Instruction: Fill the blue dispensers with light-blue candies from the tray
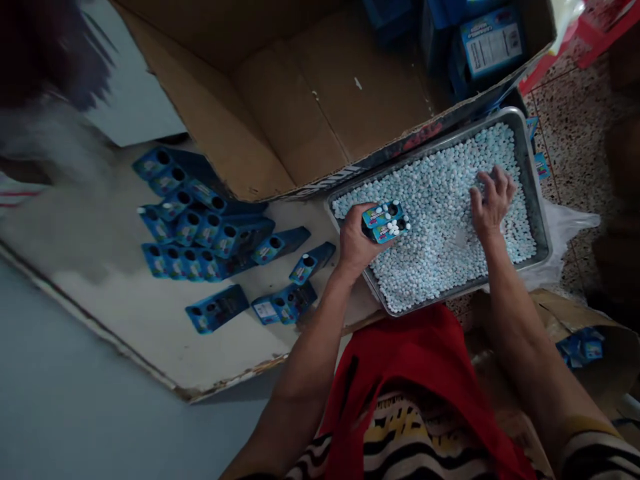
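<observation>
My left hand (354,241) is closed around two small blue candy boxes (383,233), held side by side over the left end of a metal tray (541,230). White candies lie on the tops of the boxes around their round holes. The tray is filled with small white and pale blue candies (445,200). Over its right part, my right hand (491,203) has its fingers apart and bent, close above the candies. Nothing shows between those fingers.
Several blue boxes (200,230) stand in a cluster on the table (125,320), with others nearer the tray. A large cardboard box (280,113) behind the tray holds more blue packs (493,47). Another carton (615,347) sits low at the right.
</observation>
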`<state>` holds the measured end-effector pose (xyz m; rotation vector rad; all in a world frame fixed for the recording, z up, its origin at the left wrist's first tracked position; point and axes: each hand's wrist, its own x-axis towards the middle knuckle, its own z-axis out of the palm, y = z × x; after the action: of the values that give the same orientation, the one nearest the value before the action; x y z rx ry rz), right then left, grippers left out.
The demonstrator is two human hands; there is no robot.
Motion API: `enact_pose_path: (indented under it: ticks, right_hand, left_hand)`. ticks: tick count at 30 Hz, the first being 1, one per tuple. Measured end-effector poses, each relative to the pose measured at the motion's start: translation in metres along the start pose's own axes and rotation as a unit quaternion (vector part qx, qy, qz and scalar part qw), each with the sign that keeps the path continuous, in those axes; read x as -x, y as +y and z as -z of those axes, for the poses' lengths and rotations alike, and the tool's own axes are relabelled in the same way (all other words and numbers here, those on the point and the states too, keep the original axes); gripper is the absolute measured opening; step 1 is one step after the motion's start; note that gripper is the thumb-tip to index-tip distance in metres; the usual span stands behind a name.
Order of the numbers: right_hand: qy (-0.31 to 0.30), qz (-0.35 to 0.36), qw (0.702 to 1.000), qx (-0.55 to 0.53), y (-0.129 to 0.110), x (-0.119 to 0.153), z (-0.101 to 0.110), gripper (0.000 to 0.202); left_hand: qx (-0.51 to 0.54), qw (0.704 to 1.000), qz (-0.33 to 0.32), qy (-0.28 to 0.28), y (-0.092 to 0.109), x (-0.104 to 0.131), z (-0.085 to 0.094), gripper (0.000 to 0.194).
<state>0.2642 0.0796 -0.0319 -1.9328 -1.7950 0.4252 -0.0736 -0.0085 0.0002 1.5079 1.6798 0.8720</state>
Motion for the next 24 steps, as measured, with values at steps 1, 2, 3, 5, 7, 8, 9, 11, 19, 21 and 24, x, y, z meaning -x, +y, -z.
enact_pose_path:
  ticks: [1, 2, 3, 5, 7, 8, 9, 11, 19, 21, 24]
  right_hand:
    - [-0.007, 0.008, 1.0, 0.016, -0.002, 0.002, -0.01, 0.066]
    - [-0.007, 0.009, 1.0, 0.012, -0.009, 0.006, -0.02, 0.069]
    - [-0.001, 0.003, 1.0, -0.009, -0.02, 0.012, -0.029, 0.071]
    - [0.019, -0.026, 0.997, -0.076, -0.046, 0.026, -0.043, 0.066]
    - [0.045, -0.072, 0.984, -0.155, -0.07, 0.039, -0.054, 0.052]
    - [0.054, -0.1, 0.975, -0.193, -0.078, 0.044, -0.059, 0.045]
    - [0.06, -0.131, 0.963, -0.23, -0.085, 0.047, -0.063, 0.038]
    - [0.065, -0.196, 0.931, -0.302, -0.093, 0.051, -0.071, 0.028]
    - [-0.023, -0.371, 0.583, -0.722, -0.121, 0.046, -0.059, 0.035]
    - [-0.058, -0.35, 0.547, -0.758, -0.139, 0.048, -0.038, 0.035]
    - [-0.068, -0.289, 0.575, -0.762, -0.172, 0.052, -0.004, 0.032]
  left_hand:
    - [-0.018, 1.0, -0.002, 0.0, 0.0, -0.002, 0.001, 0.08]
    - [-0.031, 0.999, -0.006, -0.004, 0.002, -0.003, 0.001, 0.079]
    - [-0.043, 0.999, -0.01, -0.009, 0.005, -0.006, -0.001, 0.079]
    - [-0.073, 0.997, -0.018, -0.022, 0.014, -0.01, -0.01, 0.079]
    - [-0.106, 0.994, -0.023, -0.034, 0.025, -0.014, -0.02, 0.077]
    - [-0.12, 0.992, -0.026, -0.037, 0.029, -0.015, -0.025, 0.076]
    - [-0.13, 0.99, -0.028, -0.038, 0.033, -0.016, -0.029, 0.074]
    - [-0.133, 0.99, -0.031, -0.037, 0.036, -0.018, -0.034, 0.074]
    - [-0.063, 0.996, -0.002, -0.062, 0.029, -0.008, -0.005, 0.076]
    - [-0.063, 0.996, 0.013, -0.056, 0.031, 0.002, 0.007, 0.074]
    - [-0.04, 0.997, 0.042, -0.045, 0.035, 0.017, 0.017, 0.076]
